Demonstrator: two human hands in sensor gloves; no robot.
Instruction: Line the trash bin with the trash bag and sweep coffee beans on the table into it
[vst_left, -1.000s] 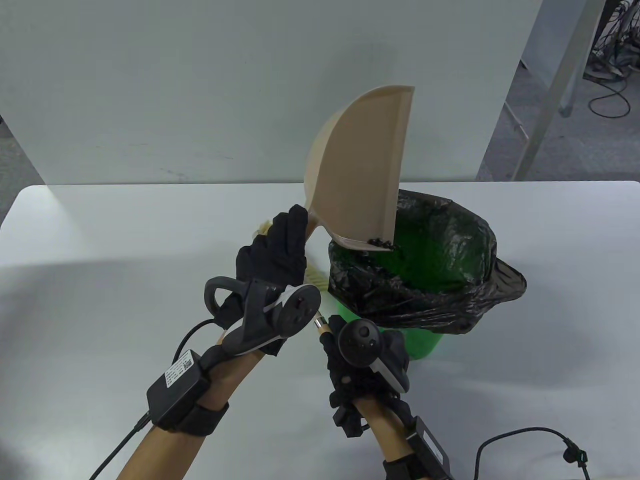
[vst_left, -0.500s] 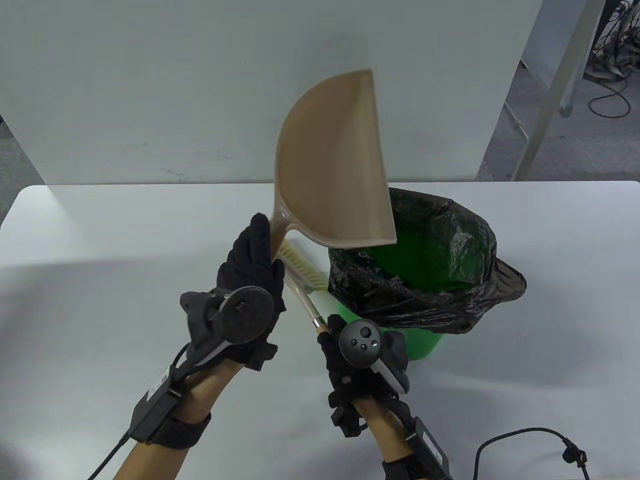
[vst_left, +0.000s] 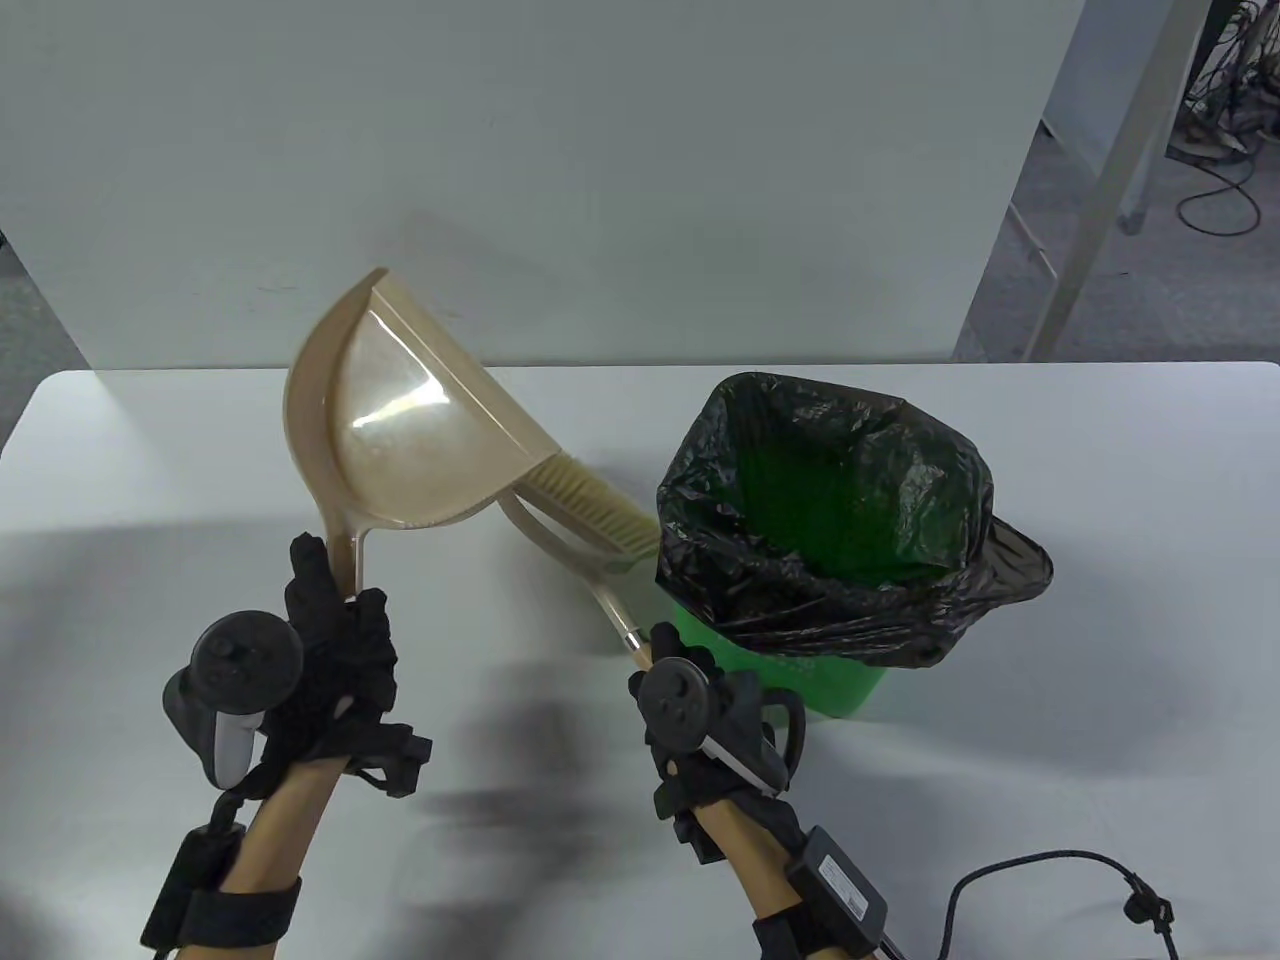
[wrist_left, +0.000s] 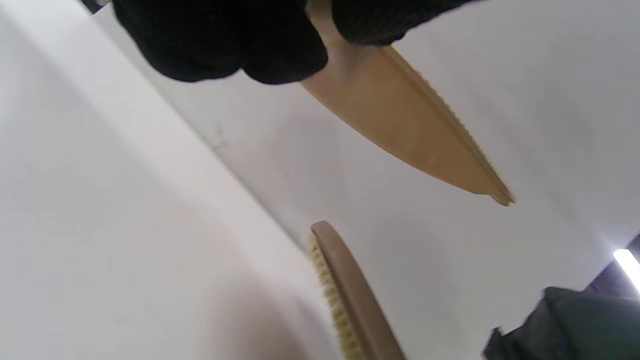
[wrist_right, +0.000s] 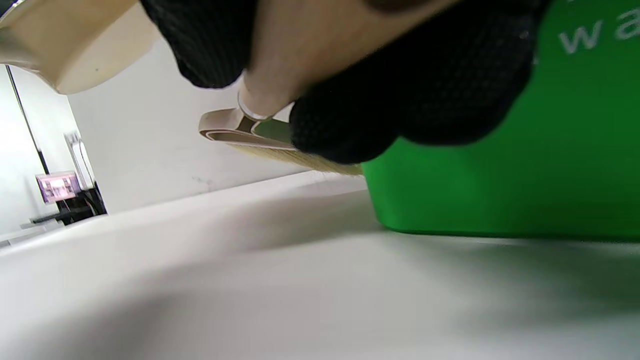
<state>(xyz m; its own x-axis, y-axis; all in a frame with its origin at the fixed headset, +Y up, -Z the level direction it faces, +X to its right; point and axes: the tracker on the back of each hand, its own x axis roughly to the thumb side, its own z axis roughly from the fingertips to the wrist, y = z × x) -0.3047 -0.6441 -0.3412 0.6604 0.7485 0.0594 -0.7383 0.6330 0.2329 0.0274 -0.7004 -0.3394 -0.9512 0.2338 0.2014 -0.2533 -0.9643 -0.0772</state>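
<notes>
Table view: green trash bin (vst_left: 840, 680) stands right of centre on the white table (vst_left: 1100, 600), lined with a black trash bag (vst_left: 900, 560) folded over its rim and bunched down the outside; inside looks green and dark, no beans can be made out in it or on the tabletop. Beige dustpan (vst_left: 400, 440) is held up off the table at left-centre, well apart from the bin, pan tilted with its open face toward the camera and catching a glare, looks empty. Left hand (vst_left: 330, 660) grips the dustpan handle, fingers wrapped round it, tracker on its back. Brush (vst_left: 590, 510) lies between dustpan and bin, pale bristle head just beside the bag's left edge, partly behind the pan. Right hand (vst_left: 700, 720) grips the brush's wooden handle at its near end, close against the bin's near-left wall. Left wrist view shows the dustpan (wrist_left: 400, 115) edge-on under the gloved fingers (wrist_left: 225, 45), brush head (wrist_left: 350, 295) below it. Right wrist view: fingers (wrist_right: 410, 100) curled round the brush handle, green bin wall (wrist_right: 500, 190) on the right. Black cable (vst_left: 1050, 880) at near right.
</notes>
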